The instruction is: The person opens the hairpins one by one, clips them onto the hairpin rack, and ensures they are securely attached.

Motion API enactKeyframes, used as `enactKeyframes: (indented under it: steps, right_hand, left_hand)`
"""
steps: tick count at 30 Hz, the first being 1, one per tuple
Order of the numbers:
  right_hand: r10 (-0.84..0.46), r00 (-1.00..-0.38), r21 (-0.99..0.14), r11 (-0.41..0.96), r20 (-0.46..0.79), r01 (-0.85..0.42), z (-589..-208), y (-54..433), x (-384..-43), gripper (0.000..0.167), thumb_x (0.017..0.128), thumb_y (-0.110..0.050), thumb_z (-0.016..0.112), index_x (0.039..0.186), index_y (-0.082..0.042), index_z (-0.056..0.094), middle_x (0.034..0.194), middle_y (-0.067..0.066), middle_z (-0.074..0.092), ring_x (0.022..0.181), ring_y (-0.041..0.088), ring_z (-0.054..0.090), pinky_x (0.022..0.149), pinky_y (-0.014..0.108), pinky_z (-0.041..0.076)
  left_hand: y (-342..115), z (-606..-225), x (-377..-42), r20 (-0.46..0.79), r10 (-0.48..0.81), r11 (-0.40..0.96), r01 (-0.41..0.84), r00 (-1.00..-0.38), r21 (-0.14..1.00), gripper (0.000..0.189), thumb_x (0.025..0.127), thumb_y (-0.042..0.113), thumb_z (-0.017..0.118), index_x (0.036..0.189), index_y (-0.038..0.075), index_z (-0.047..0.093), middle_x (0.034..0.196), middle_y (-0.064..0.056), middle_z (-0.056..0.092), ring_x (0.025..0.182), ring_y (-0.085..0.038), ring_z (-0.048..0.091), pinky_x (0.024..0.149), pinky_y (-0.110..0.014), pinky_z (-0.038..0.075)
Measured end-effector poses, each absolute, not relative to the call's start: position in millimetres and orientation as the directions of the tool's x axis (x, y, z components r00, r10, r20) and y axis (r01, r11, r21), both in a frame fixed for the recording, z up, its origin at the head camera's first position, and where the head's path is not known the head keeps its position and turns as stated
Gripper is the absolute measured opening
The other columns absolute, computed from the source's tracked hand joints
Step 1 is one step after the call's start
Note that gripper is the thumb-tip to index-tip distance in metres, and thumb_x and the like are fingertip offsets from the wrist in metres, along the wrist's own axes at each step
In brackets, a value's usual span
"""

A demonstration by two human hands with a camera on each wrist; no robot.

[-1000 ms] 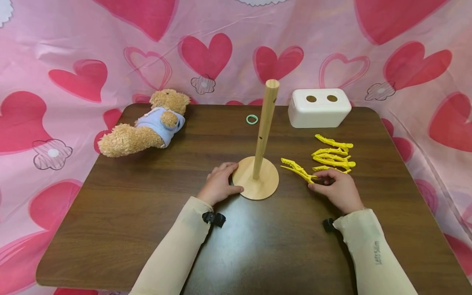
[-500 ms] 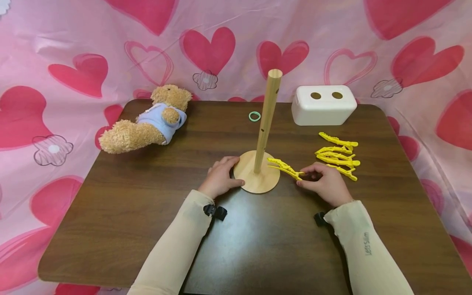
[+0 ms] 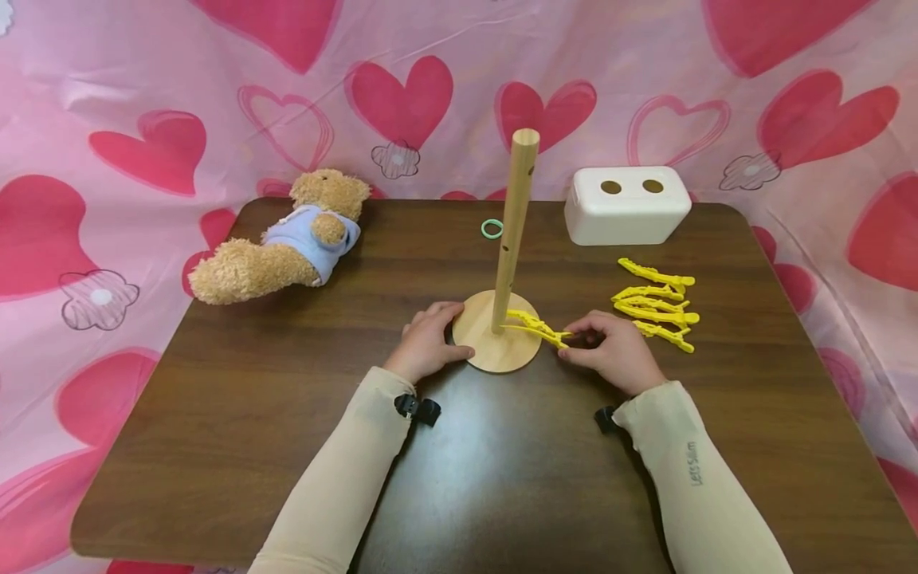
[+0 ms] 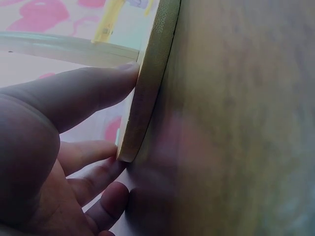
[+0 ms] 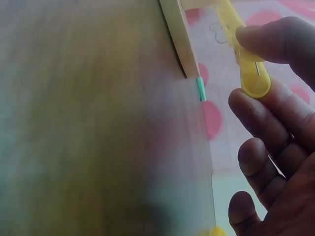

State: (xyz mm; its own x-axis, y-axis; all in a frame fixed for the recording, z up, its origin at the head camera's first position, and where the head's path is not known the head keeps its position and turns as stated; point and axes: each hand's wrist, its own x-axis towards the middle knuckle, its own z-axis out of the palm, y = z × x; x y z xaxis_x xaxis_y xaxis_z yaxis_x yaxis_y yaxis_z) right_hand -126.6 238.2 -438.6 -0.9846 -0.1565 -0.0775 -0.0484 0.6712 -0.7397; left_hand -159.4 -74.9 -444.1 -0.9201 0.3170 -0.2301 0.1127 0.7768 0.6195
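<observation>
A wooden stand, made of a round base (image 3: 484,351) and an upright post (image 3: 518,207), stands mid-table. My left hand (image 3: 426,341) holds the base at its left rim, thumb toward the front and fingers behind. In the left wrist view the thumb lies against the base edge (image 4: 147,93). Between thumb and fingers my right hand (image 3: 608,349) pinches the handle end of a yellow alligator hair clip (image 3: 539,327). The clip's spread jaws reach over the base to the foot of the post; whether they touch it I cannot tell. Several more yellow clips (image 3: 656,307) lie right of that hand.
A white box (image 3: 627,219) with two round holes on top stands at the back right. Behind the post lies a small green ring (image 3: 492,229). A teddy bear (image 3: 308,231) in a blue top lies at the back left of the brown table (image 3: 237,430).
My right hand has moved left with the hair clip, from beside the other clips to the stand, and the clip's tips are now at the post. The left hand has stayed on the base.
</observation>
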Motion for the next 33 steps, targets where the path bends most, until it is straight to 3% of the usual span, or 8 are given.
enactKeyframes:
  steps: [17, 33]
  right_hand:
    - [-0.107, -0.992, -0.823, 0.568, -0.061, -0.011, -443.9, 225.5, -131.7, 0.033, 0.085, -0.024, 0.083, 0.113, -0.013, 0.07, 0.107, 0.006, 0.065, 0.097, 0.024, 0.058, 0.085, 0.039, 0.047]
    - [-0.118, -0.993, -0.85, 0.526, -0.022, -0.044, -454.1, 213.8, -134.0, 0.029, 0.083, -0.022, 0.085, 0.109, -0.013, 0.074, 0.102, 0.003, 0.068, 0.092, 0.022, 0.059, 0.08, 0.035, 0.049]
  left_hand:
    - [-74.4, -443.4, -164.0, -0.218, 0.342, 0.779, 0.147, -0.914, 0.61, 0.081, 0.087, 0.037, 0.079, 0.154, 0.014, 0.041, 0.156, -0.005, 0.04, 0.138, -0.032, 0.037, 0.109, -0.055, 0.026]
    - [-74.7, -445.7, -165.3, -0.211, 0.358, 0.78, 0.167, -0.91, 0.603, 0.081, 0.087, 0.039, 0.079, 0.154, 0.013, 0.041, 0.156, -0.005, 0.04, 0.138, -0.033, 0.038, 0.108, -0.056, 0.027]
